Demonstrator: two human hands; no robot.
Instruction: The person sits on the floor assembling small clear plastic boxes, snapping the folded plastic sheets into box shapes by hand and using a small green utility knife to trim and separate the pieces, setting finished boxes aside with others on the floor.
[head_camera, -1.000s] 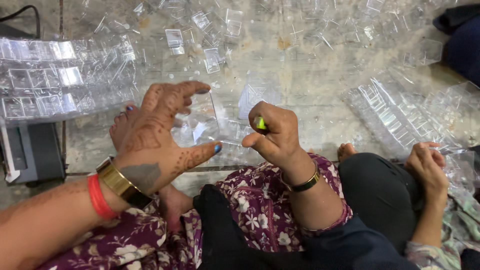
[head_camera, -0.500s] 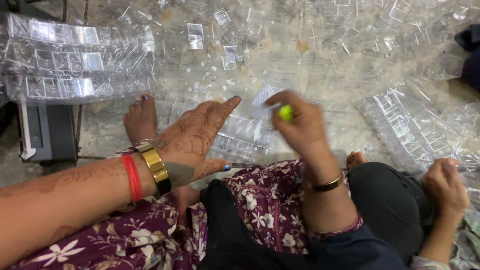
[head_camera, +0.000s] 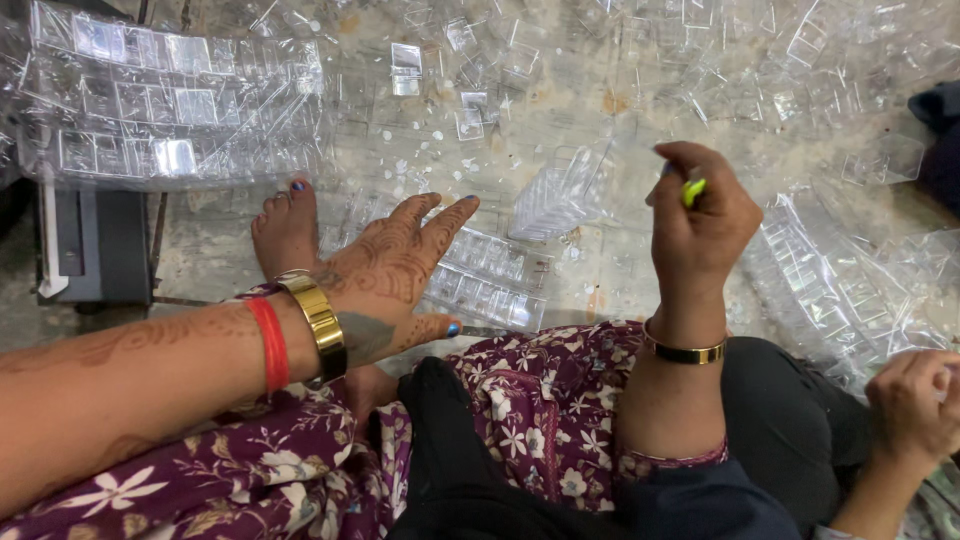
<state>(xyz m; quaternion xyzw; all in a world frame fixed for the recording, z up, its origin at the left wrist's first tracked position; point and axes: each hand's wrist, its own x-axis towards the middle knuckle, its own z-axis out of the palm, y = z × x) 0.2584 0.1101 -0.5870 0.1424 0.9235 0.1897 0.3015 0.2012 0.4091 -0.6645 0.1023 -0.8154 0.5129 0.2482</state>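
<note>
Stacked clear trays (head_camera: 170, 110) far left on floor. Left hand (head_camera: 395, 275) flat, fingers spread wide, resting on a tray strip (head_camera: 485, 280), gripping nothing. Loose tray (head_camera: 560, 195) tilted just beyond. Right hand (head_camera: 700, 215) raised, fist pinching green tool (head_camera: 694, 190). Another person's hand (head_camera: 915, 400) lower right.
</note>
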